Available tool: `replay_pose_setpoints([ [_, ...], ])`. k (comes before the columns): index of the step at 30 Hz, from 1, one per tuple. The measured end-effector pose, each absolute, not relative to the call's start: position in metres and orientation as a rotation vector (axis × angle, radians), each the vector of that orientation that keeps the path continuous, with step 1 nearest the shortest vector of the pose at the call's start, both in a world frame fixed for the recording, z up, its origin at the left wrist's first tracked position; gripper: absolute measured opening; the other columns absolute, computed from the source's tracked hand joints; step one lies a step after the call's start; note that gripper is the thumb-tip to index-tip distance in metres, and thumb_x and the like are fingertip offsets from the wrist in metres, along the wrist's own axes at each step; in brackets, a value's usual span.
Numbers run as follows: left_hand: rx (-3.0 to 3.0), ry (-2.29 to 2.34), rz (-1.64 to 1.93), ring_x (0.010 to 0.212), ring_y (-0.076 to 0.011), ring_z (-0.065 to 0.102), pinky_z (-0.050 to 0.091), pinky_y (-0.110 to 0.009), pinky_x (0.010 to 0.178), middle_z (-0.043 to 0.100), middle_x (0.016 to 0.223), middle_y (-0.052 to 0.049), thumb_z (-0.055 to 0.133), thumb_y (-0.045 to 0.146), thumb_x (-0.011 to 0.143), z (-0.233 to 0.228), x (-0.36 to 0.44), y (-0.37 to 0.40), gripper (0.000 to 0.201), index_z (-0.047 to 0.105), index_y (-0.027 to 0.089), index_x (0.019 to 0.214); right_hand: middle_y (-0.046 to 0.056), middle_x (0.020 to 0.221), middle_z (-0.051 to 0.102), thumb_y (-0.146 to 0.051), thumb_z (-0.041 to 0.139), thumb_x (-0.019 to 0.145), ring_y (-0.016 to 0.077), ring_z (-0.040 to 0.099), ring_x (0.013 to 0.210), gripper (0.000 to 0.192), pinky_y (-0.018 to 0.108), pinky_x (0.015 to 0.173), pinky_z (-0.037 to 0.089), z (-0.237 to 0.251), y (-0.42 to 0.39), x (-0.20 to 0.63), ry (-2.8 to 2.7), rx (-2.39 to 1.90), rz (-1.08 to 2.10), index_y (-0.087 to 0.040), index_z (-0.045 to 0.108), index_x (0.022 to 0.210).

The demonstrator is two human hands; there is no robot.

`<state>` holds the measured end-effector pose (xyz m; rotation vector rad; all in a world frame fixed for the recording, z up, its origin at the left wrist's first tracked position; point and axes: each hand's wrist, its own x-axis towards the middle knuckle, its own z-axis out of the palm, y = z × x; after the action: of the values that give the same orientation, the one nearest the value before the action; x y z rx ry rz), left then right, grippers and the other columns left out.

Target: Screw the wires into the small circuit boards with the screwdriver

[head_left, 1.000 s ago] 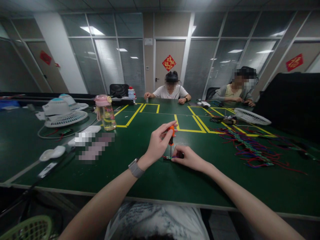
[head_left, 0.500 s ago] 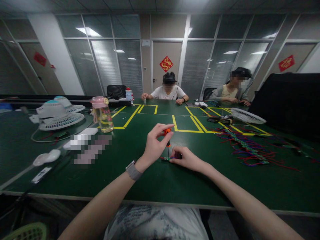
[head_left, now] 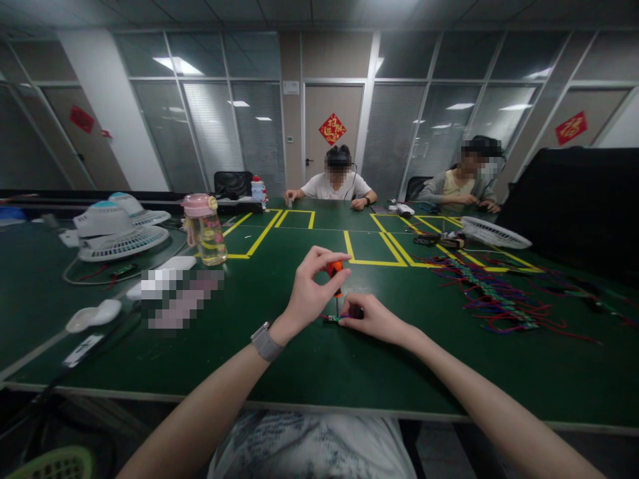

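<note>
Since a second ago your left hand (head_left: 310, 291) has re-gripped the orange-handled screwdriver (head_left: 335, 276): thumb and forefinger now pinch its top, shaft upright. Turning appears to be under way. Your right hand (head_left: 372, 317) lies flat on the green table (head_left: 319, 359), fingertips pinning the small circuit board (head_left: 330, 318) beneath the tip.

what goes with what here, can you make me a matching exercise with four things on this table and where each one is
Things:
1. screwdriver
2. small board
3. water bottle
4. wire pile

Places:
A. far left of the green table, beside the fans
B. spread out on the right
C. upright in the left hand
D. flat on the table, pinned by the right hand

Pairs: 1-C, 2-D, 3-A, 4-B
</note>
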<state>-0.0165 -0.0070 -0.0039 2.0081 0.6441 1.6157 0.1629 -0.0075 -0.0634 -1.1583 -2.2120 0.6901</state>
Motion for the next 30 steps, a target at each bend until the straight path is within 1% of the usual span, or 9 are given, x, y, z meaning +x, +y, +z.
replay_pose_setpoints([
  [6, 1.886, 0.531, 1.540, 0.101, -0.0170, 0.062, 0.053, -0.029, 0.084, 0.058, 0.120, -0.009, 0.045, 0.025, 0.095, -0.003, -0.015, -0.007, 0.032, 0.062, 0.021, 0.122, -0.001, 0.070, 0.059, -0.024, 0.068, 0.077, 0.0125, 0.054, 0.064, 0.010, 0.023, 0.059, 0.041, -0.064, -0.007, 0.163, -2.209, -1.152, 0.700, -0.016, 0.062, 0.077],
  [9, 1.837, 0.572, 1.547, 0.094, -0.0163, 0.064, 0.055, -0.027, 0.078, 0.064, 0.109, -0.008, 0.052, 0.026, 0.093, -0.004, -0.014, -0.006, 0.031, 0.062, 0.020, 0.121, -0.001, 0.069, 0.059, -0.024, 0.069, 0.076, 0.0126, 0.054, 0.064, 0.010, 0.023, 0.059, 0.041, -0.062, -0.008, 0.163, -2.205, -1.161, 0.707, -0.016, 0.062, 0.077],
  [12, 1.927, 0.677, 1.633, 0.092, -0.0156, 0.060, 0.054, -0.025, 0.076, 0.058, 0.101, -0.006, 0.065, 0.028, 0.084, -0.004, -0.015, -0.006, 0.024, 0.070, 0.021, 0.107, -0.001, 0.069, 0.059, -0.023, 0.068, 0.076, 0.0124, 0.053, 0.063, 0.010, 0.023, 0.058, 0.041, -0.061, -0.009, 0.162, -2.204, -1.161, 0.718, -0.016, 0.062, 0.076],
  [14, 1.971, 0.710, 1.646, 0.097, -0.0163, 0.058, 0.053, -0.025, 0.080, 0.054, 0.105, -0.006, 0.065, 0.029, 0.084, -0.004, -0.016, -0.006, 0.024, 0.071, 0.023, 0.106, -0.001, 0.068, 0.058, -0.022, 0.068, 0.076, 0.0124, 0.053, 0.063, 0.009, 0.023, 0.058, 0.041, -0.061, -0.009, 0.162, -2.205, -1.163, 0.709, -0.016, 0.061, 0.076],
  [17, 1.921, 0.637, 1.569, 0.109, -0.0184, 0.057, 0.054, -0.027, 0.085, 0.052, 0.122, -0.009, 0.050, 0.027, 0.092, -0.005, -0.015, -0.005, 0.031, 0.064, 0.025, 0.120, -0.001, 0.068, 0.059, -0.023, 0.068, 0.076, 0.0122, 0.053, 0.062, 0.009, 0.023, 0.057, 0.041, -0.062, -0.009, 0.162, -2.208, -1.170, 0.693, -0.016, 0.061, 0.076],
  [20, 1.812, 0.551, 1.507, 0.102, -0.0178, 0.063, 0.057, -0.028, 0.080, 0.056, 0.127, -0.010, 0.045, 0.026, 0.095, -0.006, -0.013, -0.004, 0.036, 0.056, 0.023, 0.130, 0.000, 0.071, 0.061, -0.024, 0.068, 0.077, 0.0128, 0.055, 0.064, 0.009, 0.024, 0.059, 0.043, -0.063, -0.011, 0.164, -2.221, -1.153, 0.677, -0.016, 0.063, 0.079],
  [23, 1.853, 0.620, 1.567, 0.095, -0.0164, 0.064, 0.056, -0.025, 0.075, 0.063, 0.111, -0.007, 0.055, 0.027, 0.091, -0.007, -0.013, -0.003, 0.033, 0.061, 0.022, 0.123, 0.002, 0.078, 0.065, -0.025, 0.066, 0.080, 0.0143, 0.058, 0.068, 0.009, 0.026, 0.065, 0.047, -0.061, -0.014, 0.167, -2.252, -1.107, 0.614, -0.017, 0.066, 0.085],
  [26, 1.972, 0.733, 1.677, 0.092, -0.0150, 0.060, 0.054, -0.024, 0.076, 0.059, 0.100, -0.004, 0.066, 0.028, 0.084, -0.006, -0.015, -0.003, 0.025, 0.069, 0.024, 0.109, 0.005, 0.086, 0.067, -0.025, 0.063, 0.083, 0.0169, 0.061, 0.078, 0.011, 0.029, 0.073, 0.049, -0.058, -0.019, 0.170, -2.307, -1.037, 0.498, -0.019, 0.069, 0.091],
  [30, 2.004, 0.780, 1.698, 0.101, -0.0160, 0.057, 0.051, -0.028, 0.087, 0.052, 0.109, -0.006, 0.058, 0.029, 0.089, -0.006, -0.016, -0.003, 0.024, 0.069, 0.025, 0.110, 0.006, 0.092, 0.070, -0.027, 0.059, 0.088, 0.0190, 0.063, 0.087, 0.015, 0.031, 0.082, 0.049, -0.056, -0.022, 0.170, -2.361, -0.954, 0.426, -0.020, 0.071, 0.093],
])
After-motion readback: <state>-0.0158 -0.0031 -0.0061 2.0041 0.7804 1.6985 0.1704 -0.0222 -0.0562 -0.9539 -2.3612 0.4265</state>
